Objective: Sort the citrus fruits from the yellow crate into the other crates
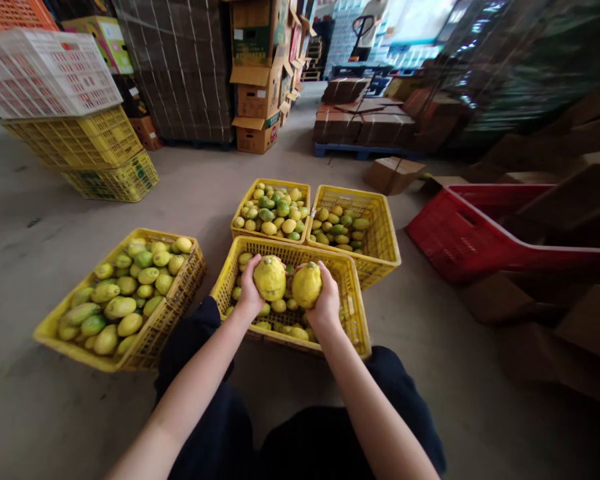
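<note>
My left hand (251, 288) is closed around a yellow lemon (270, 278) with a dark line across its lower side. In my right hand (328, 297) is a second yellow lemon (307, 285), its nub pointing up. Both fruits are held side by side, slightly apart, above the near yellow crate (359, 313). Inside that crate lie several more yellow and greenish lemons (279, 305), partly hidden by my hands.
A yellow crate (180, 303) full of lemons stands left. Behind are a full crate (270, 235) and a part-filled one (380, 230). A red crate (450, 233) and cardboard boxes lie right. Stacked crates (95, 140) stand back left; a person (373, 23) is far off.
</note>
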Motion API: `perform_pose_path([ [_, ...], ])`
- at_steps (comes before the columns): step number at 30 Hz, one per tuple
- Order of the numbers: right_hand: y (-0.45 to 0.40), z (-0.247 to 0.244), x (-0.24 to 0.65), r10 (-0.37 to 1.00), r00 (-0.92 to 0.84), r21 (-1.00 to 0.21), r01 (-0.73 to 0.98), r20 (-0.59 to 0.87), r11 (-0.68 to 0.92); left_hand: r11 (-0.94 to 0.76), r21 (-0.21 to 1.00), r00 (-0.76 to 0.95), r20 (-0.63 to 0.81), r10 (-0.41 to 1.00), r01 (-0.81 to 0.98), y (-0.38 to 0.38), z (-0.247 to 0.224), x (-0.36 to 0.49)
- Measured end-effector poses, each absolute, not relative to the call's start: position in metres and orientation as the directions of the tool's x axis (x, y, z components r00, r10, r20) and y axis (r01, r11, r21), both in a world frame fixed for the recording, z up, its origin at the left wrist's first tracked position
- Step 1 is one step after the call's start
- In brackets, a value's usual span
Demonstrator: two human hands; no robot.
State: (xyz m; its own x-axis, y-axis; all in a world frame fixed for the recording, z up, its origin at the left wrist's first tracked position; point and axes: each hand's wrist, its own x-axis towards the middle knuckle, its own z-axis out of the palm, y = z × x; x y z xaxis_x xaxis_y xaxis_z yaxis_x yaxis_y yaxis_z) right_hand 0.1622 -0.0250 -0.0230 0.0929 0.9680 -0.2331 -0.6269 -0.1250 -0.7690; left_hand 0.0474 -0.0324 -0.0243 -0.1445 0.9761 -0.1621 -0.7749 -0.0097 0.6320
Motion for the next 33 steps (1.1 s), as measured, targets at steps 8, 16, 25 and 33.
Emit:
perform_pose_path([
  [8, -0.021, -0.024, 0.167, 0.951, 0.063, -0.730, -0.657, -0.302, -0.188, -0.021, 0.697, -0.144, -0.118, 0.982, -0.717, -0.032, -0.026, 0.047],
  [16, -0.021, -0.022, 0.166, 0.941, 0.042, -0.711, -0.666, -0.335, -0.224, 0.005, 0.687, -0.131, -0.146, 0.981, -0.727, -0.032, -0.026, 0.048],
  [25, -0.022, -0.016, 0.166, 0.926, -0.004, -0.665, -0.695, -0.377, -0.274, 0.024, 0.653, -0.100, -0.153, 0.983, -0.757, -0.030, -0.029, 0.045],
  [33, -0.022, -0.014, 0.166, 0.910, -0.058, -0.624, -0.710, -0.411, -0.327, 0.018, 0.637, -0.113, -0.164, 0.980, -0.771, -0.030, -0.030, 0.046],
])
